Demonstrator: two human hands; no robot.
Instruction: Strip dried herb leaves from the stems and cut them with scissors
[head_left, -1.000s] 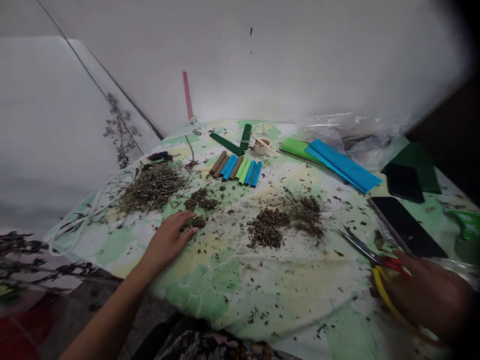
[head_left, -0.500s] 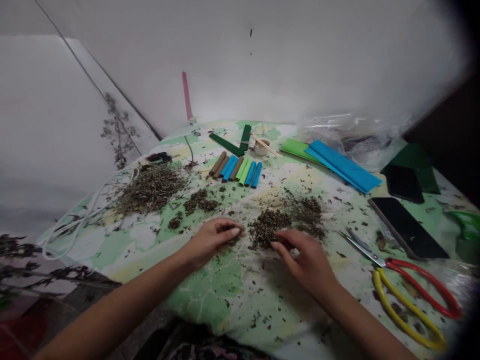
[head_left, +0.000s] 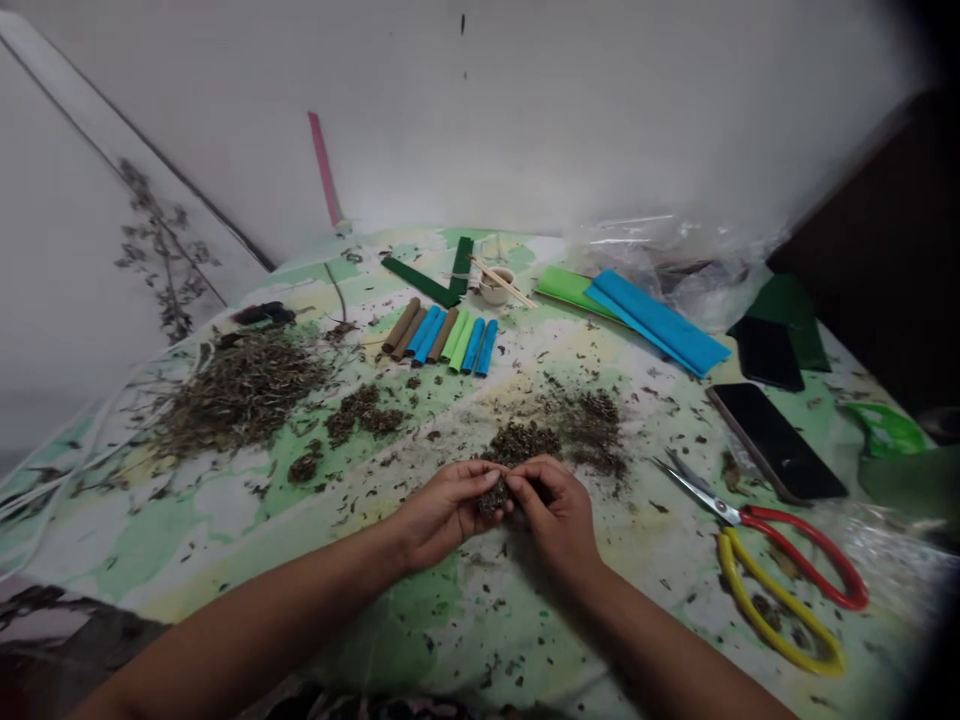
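Both hands meet at the middle of a green-and-white patterned table cover (head_left: 390, 620). My left hand (head_left: 444, 512) and my right hand (head_left: 556, 510) have their fingers curled round a clump of dried herb bits (head_left: 494, 492), pinched between them. Just beyond the fingers lies a heap of the same dark dried herbs (head_left: 559, 432). Scissors (head_left: 772, 560) with one red and one yellow handle lie on the table to the right of my right hand, untouched.
A big pile of dried stems (head_left: 236, 385) and small herb heaps (head_left: 364, 415) lie at left. Coloured paper rolls (head_left: 442, 335), a small cup with sticks (head_left: 496, 285), blue and green paper sheets (head_left: 645, 315), two dark phones (head_left: 776, 440) and a plastic bag (head_left: 675, 260) sit further back.
My right hand left the scissors on the table and came to the centre. My left hand slid right from the small heaps. Both hands closed together on a clump of herbs.
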